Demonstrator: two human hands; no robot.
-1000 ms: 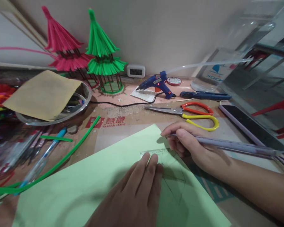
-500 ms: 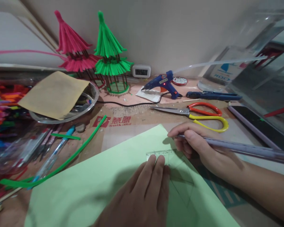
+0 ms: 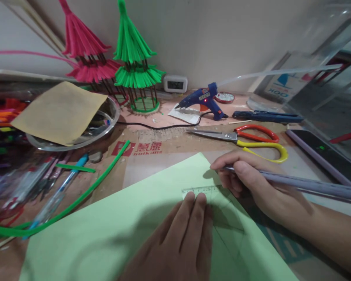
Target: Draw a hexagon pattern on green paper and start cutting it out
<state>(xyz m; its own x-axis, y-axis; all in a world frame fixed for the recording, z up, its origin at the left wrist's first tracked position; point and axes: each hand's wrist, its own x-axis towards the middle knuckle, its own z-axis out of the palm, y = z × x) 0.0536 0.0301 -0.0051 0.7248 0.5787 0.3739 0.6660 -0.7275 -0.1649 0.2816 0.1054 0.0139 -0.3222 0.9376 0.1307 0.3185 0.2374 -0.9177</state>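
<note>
My left hand [image 3: 175, 242] lies with its fingers stretched out, pressing a clear ruler [image 3: 213, 189] onto a light green sheet of paper [image 3: 90, 238]. Thin drawn lines run across the paper to the right of these fingers. A long greyish-purple pen [image 3: 304, 184] is pinched in my right hand [image 3: 260, 191], which is beside the ruler's right end, over the paper's right edge. The curled fingers hide the pen's tip, so I cannot tell whether it touches the paper.
Behind the paper lie red-and-yellow scissors [image 3: 231, 136], a blue glue gun [image 3: 200, 99], a box cutter [image 3: 266, 116] and a phone [image 3: 324, 156]. Pink [image 3: 84, 35] and green [image 3: 134, 43] pipe-cleaner towers stand at the back. Left are a metal bowl [image 3: 112, 125], pens and a green pipe cleaner [image 3: 105, 177].
The view has shifted and tilted slightly down. Both hands, the ruler and the pen keep nearly the same places on the paper.
</note>
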